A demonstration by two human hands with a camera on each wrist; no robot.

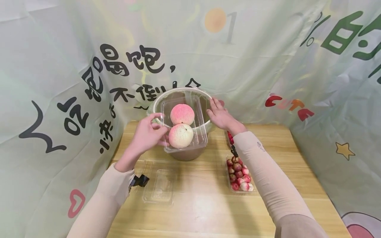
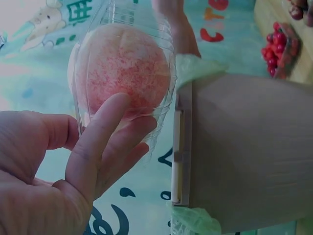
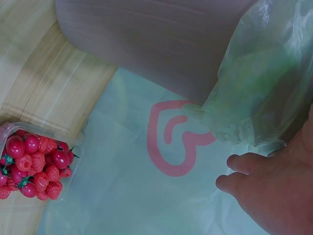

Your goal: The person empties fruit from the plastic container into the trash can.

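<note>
- I watch the left hand (image 1: 150,134) grip a clear tray (image 1: 200,134) of two peaches (image 1: 181,133) above the bin (image 1: 187,155), near the table's (image 1: 202,201) far edge.
- The right hand (image 1: 221,117), fingers extended, is at the bin's rim.
- I see boxed fruit (image 1: 239,175) toward the right edge.
</note>
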